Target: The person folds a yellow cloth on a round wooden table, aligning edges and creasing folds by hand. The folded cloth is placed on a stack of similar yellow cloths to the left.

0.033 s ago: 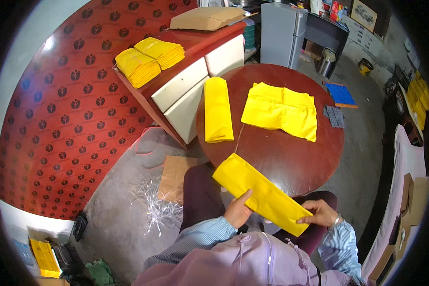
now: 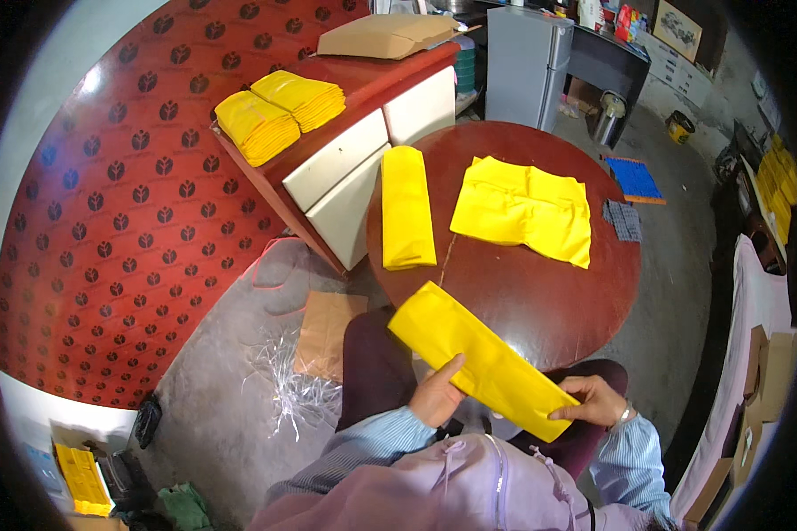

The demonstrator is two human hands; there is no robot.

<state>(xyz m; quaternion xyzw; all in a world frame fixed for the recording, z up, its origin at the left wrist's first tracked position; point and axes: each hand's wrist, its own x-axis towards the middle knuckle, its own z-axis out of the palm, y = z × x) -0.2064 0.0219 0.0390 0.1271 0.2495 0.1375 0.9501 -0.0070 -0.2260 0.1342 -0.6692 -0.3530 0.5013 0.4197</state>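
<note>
Seated at round dark-red table (image 2: 540, 301), near its 6 o'clock edge. Held over lap and table edge: one long folded yellow cloth strip (image 2: 483, 358), running from 10 o'clock down to 4 o'clock. Left hand (image 2: 436, 396) under strip's mid-length, thumb up over the near edge, fingers curled beneath: gripping. Right hand (image 2: 593, 400) at strip's lower end, fingertips pinching the corner: gripping.

Progress, judged from layout: fold of held strip looks partway — narrow lengthwise fold present, not yet shortened to stack size. Done so far: one folded strip (image 2: 406, 208) laid flat on table at 10 o'clock. Left to do: loose pile of unfolded yellow cloth (image 2: 524, 211) at table's 12 o'clock; number of pieces in it not readable.

Counts:
- yellow strips in long fold: 2 (one in hands, one on table)
- unfolded yellow piles on table: 1
- finished yellow stacks (image 2: 279, 115) on red cabinet (image 2: 363, 84) at 10 o'clock of table: 2, side by side, touching
- flat brown cardboard (image 2: 385, 37) on cabinet's far end: 1
- cabinet drawer fronts, cream: 3 visible
- blue mat (image 2: 633, 179) on floor at 2 o'clock: 1
- brown paper sheet (image 2: 326, 332) on floor at 8 o'clock, beside shredded clear plastic (image 2: 285, 376).
</note>
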